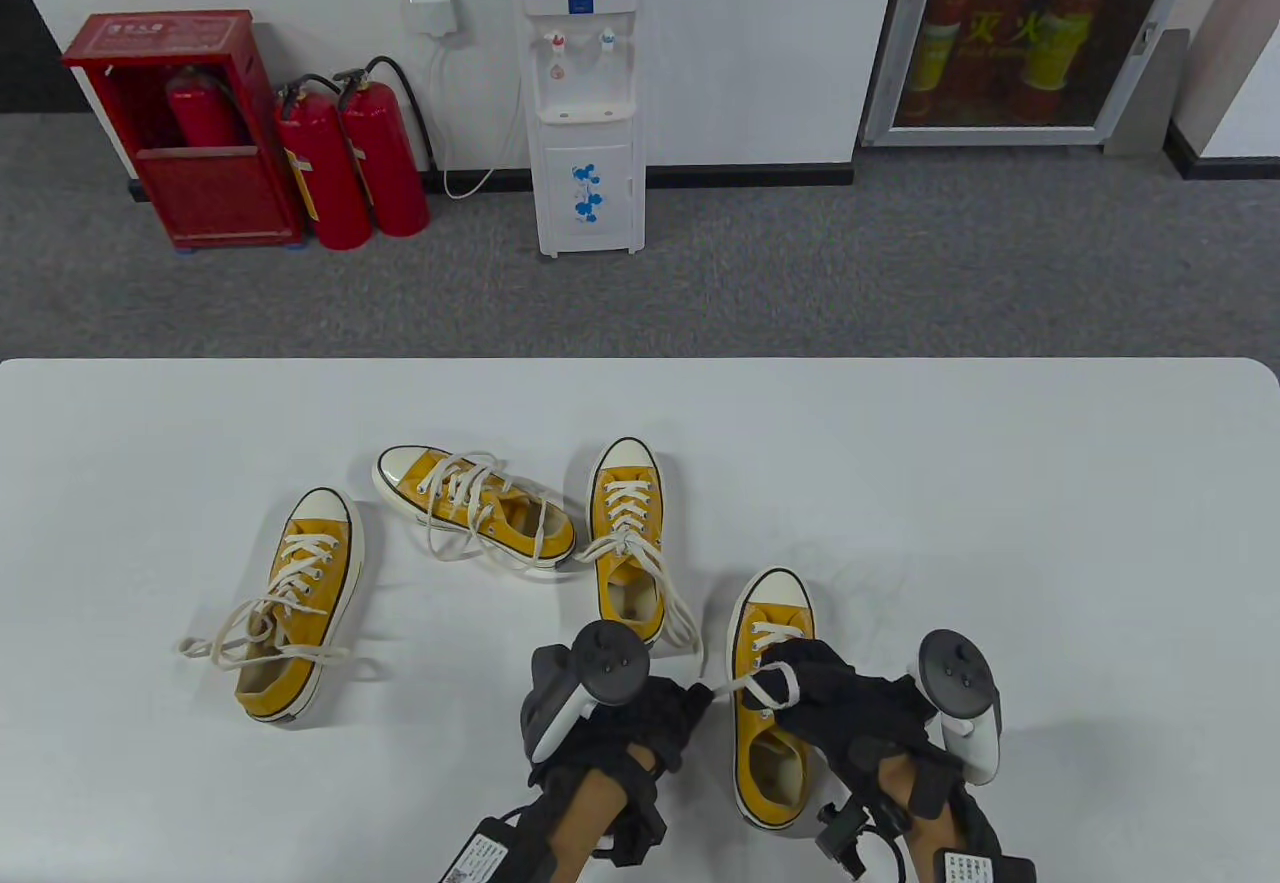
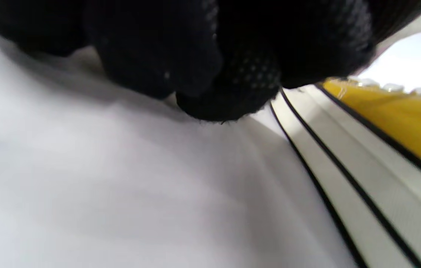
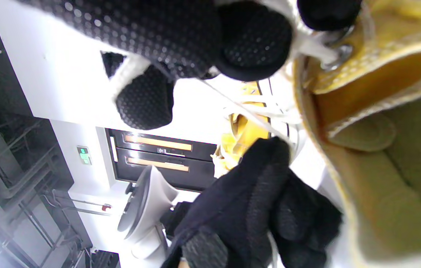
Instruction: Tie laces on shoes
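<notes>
A white surface (image 1: 1000, 483) with a rounded far corner fills the near half of the table view. Beyond it lies grey carpet (image 1: 800, 263), running to a white wall. Against the wall stands a white water dispenser (image 1: 585, 123) with a blue bottle on top. To its left is a white wall box (image 1: 432, 5) with a cable hanging down. Further left, two red extinguishers (image 1: 350, 163) stand on the floor just beside a red cabinet (image 1: 185, 133) holding a third. At the right, a framed glass cabinet (image 1: 1030, 33) holds what look like two more extinguishers, blurred behind the pane.
</notes>
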`<state>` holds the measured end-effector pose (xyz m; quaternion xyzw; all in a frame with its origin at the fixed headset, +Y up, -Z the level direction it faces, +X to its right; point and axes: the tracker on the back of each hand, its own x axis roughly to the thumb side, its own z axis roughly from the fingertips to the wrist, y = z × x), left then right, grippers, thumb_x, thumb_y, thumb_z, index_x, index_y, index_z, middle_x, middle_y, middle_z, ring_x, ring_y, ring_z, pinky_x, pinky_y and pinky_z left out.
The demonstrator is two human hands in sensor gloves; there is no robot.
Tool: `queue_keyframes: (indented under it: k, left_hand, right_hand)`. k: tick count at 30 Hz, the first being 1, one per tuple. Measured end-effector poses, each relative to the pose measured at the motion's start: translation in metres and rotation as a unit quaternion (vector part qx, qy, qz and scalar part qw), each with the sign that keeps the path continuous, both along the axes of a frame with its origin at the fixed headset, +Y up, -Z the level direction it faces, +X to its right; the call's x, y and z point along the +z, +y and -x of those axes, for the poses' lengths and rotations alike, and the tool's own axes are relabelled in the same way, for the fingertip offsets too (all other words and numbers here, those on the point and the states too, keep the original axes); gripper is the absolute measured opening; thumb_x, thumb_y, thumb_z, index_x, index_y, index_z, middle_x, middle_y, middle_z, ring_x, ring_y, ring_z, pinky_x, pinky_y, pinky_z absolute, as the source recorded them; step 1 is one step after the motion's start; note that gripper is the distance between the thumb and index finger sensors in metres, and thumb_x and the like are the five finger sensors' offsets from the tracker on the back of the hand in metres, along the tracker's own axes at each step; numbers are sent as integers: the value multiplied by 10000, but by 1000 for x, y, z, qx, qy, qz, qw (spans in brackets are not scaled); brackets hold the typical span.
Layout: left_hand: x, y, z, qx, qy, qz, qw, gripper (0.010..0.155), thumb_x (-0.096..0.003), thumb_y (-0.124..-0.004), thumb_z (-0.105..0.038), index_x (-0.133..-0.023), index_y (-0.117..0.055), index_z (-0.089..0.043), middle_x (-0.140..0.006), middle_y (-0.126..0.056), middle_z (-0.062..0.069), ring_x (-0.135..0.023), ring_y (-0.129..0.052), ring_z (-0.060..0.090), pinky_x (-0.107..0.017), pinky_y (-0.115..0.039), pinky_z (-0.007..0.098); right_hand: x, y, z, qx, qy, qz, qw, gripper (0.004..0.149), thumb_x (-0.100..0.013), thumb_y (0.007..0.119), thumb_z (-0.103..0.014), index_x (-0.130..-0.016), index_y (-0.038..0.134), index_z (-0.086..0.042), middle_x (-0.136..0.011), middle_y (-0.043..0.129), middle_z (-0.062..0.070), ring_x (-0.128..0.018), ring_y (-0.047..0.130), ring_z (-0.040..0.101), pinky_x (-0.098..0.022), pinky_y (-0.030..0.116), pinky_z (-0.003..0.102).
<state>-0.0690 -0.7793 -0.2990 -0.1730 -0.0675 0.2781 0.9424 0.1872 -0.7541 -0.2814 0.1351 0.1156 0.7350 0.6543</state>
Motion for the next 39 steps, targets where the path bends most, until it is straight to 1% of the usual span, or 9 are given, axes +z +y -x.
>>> queue_keyframes:
  k: [3,6,10,13,21,27,32,36,39]
  left_hand:
    - [2,3,-5,-21,-10,-16,1000,422,-471,-721,-642,-418,-989,-320,-483,-1095,13,-183,-1016,211,-266,-883,458]
    - [5,4,-9,-35,-17,-29,999,420,-469,-723,-641,-415,-989,-322,-481,-1096,10,-182,-1017,210,-265,-884,458]
    - [10,6,-11,-45,-29,-37,998,423,-467,-724,-642,-415,-991,-320,-479,-1098,11,-180,-1017,211,-262,-885,458]
    - [11,7,-12,-50,-33,-42,997,424,-467,-724,-642,-416,-992,-319,-480,-1098,11,-181,-1018,212,-262,-885,459]
    - [12,7,-12,-38,-31,-52,997,429,-462,-722,-650,-431,-993,-319,-492,-1098,13,-190,-1022,207,-265,-885,458]
    - [12,7,-9,-29,-29,-55,998,443,-453,-718,-667,-445,-994,-321,-507,-1096,16,-200,-1025,209,-271,-884,460]
    - [12,8,-6,-19,-25,-61,998,445,-452,-719,-668,-458,-997,-319,-522,-1096,19,-211,-1029,213,-275,-883,461]
    - [12,9,-4,-13,-22,-64,998,449,-449,-720,-669,-473,-999,-318,-534,-1095,22,-221,-1032,214,-280,-883,463]
    - [12,9,-3,-10,-20,-63,998,460,-449,-719,-672,-503,-1002,-314,-559,-1091,26,-237,-1035,217,-289,-881,465]
  right_hand:
    - [0,-1,0,-15,1,3,1000,427,-404,815,-143,-783,963,-272,-1053,625,20,-613,844,199,-651,515,645]
    - [0,-1,-2,-21,-5,2,1000,433,-406,820,-149,-801,954,-265,-1064,643,6,-616,855,202,-646,525,645]
    - [0,0,-5,-22,-13,-7,1000,446,-408,826,-147,-833,928,-235,-1028,734,-12,-614,868,207,-642,534,643]
    - [0,2,-4,-16,-15,-15,1000,455,-410,826,-143,-853,904,-214,-1010,751,7,-613,867,213,-640,538,639]
    - [3,9,-1,32,-26,-48,998,497,-419,817,-141,-916,813,-158,-984,663,72,-628,856,225,-637,571,617]
    - [5,12,-6,67,-81,-64,992,430,-428,827,-142,-855,878,-149,-895,772,76,-605,890,226,-643,587,608]
    - [7,15,-9,83,-112,-73,988,398,-425,853,-165,-816,923,-180,-851,845,39,-618,897,227,-668,495,650]
    - [8,17,-12,111,-137,-75,982,389,-417,882,-202,-801,942,-209,-814,906,19,-715,820,277,-676,407,665]
    - [8,18,-17,121,-139,-69,980,404,-419,888,-234,-820,926,-207,-797,932,30,-690,848,279,-666,459,650]
